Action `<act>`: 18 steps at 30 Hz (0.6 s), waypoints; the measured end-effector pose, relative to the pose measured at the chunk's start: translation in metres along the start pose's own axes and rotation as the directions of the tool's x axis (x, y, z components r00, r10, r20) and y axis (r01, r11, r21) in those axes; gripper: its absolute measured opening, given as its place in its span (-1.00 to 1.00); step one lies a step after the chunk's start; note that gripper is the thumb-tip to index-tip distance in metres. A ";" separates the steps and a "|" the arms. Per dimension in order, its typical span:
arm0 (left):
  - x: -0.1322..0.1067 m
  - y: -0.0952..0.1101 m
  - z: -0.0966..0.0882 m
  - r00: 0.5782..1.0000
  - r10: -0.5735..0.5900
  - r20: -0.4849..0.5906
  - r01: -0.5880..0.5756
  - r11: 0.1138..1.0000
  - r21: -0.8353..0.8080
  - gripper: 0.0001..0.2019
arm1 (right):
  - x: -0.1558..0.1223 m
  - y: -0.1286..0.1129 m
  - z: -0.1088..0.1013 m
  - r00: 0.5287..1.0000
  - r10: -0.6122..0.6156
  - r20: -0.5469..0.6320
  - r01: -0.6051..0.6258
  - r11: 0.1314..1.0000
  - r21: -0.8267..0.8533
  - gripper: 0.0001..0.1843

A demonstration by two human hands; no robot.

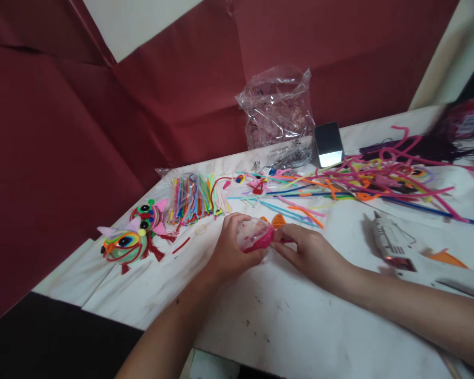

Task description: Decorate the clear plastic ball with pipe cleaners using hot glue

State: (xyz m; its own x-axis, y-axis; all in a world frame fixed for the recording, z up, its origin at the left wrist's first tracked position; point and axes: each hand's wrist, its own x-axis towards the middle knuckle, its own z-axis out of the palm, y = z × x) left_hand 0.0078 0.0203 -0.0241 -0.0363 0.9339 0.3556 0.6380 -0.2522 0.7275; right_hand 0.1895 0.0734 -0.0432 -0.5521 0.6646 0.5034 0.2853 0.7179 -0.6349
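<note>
My left hand [231, 247] is wrapped around a rounded, see-through plastic shell [252, 231], thumb below and fingers over the top. A bright pink pipe cleaner [265, 240] runs along the shell's lower right edge. At that edge, the thumb and fingertips of my right hand [312, 252] pinch the pink strip; its tip is hidden by the fingers. Just behind my right fingertips sits an orange piece [278, 220], partly covered. Two decorated ornaments with big eyes, a yellow-green one [132, 243] and a red and pink one [157, 217], stand to the left.
A bundle of colored pipe cleaners [193, 202] lies behind my left hand. Loose pink pipe cleaners [395, 168] pile up at the right. A white glue gun [393, 239] rests beyond my right forearm. Behind are a clear plastic bag [278, 113] and a small lit black box [328, 142].
</note>
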 end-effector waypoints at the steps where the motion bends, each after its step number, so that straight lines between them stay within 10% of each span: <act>1: 0.000 0.001 0.000 1.000 -0.029 0.002 0.029 1.000 -0.011 -0.41 | 0.000 0.000 0.000 1.000 0.000 0.000 0.000 1.000 0.004 -0.88; 18: 0.001 -0.005 0.002 0.995 -0.090 0.044 0.098 0.964 -0.246 -0.39 | 0.001 0.001 -0.002 1.000 -0.021 -0.003 0.021 0.999 0.048 -0.89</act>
State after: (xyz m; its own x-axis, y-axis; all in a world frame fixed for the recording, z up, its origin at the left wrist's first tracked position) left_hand 0.0060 0.0225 -0.0281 -0.0599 0.9629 0.2630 0.4221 -0.2143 0.8808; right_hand 0.1912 0.0752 -0.0418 -0.5555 0.6500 0.5186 0.2358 0.7213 -0.6513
